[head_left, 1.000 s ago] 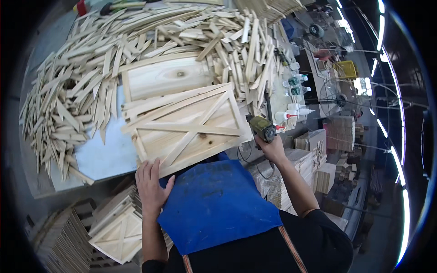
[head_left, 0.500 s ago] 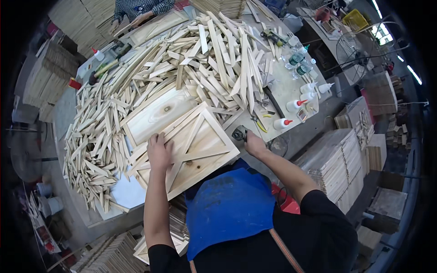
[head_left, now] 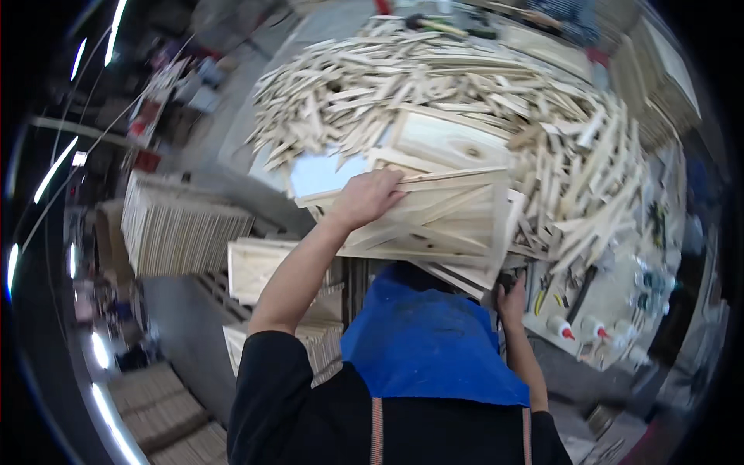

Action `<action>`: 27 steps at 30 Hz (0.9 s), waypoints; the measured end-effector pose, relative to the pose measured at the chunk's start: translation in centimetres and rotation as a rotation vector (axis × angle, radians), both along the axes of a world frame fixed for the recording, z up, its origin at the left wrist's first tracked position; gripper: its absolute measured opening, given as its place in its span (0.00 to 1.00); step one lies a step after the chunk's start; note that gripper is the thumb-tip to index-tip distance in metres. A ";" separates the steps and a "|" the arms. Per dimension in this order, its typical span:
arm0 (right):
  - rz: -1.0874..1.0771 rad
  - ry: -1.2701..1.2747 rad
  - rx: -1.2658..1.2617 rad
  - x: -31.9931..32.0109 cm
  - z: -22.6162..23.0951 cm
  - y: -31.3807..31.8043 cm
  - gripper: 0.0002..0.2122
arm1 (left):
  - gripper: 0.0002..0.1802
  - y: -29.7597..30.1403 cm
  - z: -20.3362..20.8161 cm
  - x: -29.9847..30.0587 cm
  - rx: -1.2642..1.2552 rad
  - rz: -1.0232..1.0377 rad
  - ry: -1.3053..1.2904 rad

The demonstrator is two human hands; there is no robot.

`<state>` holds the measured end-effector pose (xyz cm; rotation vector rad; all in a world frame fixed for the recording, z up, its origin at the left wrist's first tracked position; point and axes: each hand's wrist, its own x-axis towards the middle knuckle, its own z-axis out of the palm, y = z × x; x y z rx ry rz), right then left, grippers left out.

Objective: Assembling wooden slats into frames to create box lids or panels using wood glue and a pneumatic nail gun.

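Bearings taken from the centre of the braced wooden panel (head_left: 442,213). Left hand (head_left: 368,198): at ten o'clock, gripping the panel's upper edge. Right hand (head_left: 512,301): between four and five, holding a dark tool (head_left: 505,280), detail blurred. Wood strips (head_left: 333,101) heaped from ten to three. Second panel (head_left: 446,139) at one. Red-tipped bottles (head_left: 557,326) at four. Blue apron (head_left: 434,333) at six.

The braced panel (head_left: 453,208), flat earlier, now tilts up in the left fingers (head_left: 392,180).
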<state>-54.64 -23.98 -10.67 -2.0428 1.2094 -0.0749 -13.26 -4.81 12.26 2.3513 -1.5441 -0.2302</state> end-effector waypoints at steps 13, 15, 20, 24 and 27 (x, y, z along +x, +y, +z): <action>0.273 -0.187 -0.294 0.9 -1.5 -3.3 0.32 | 0.29 35.5 -6.9 -4.6 -0.998 1.817 -0.029; 0.180 -0.160 -0.271 0.9 -1.1 -3.8 0.31 | 0.31 37.0 -8.7 -4.1 -1.243 2.019 0.170; 0.111 -0.021 -0.128 4.2 0.7 -2.8 0.26 | 0.33 50.6 -14.5 -6.4 -0.666 2.545 0.136; 0.011 -0.102 -0.079 3.2 1.3 -2.5 0.25 | 0.34 50.9 -17.8 -3.7 -0.632 2.518 0.189; 0.015 -0.209 -0.147 3.5 0.1 -1.9 0.24 | 0.34 54.8 -19.8 -2.6 -0.596 2.543 0.236</action>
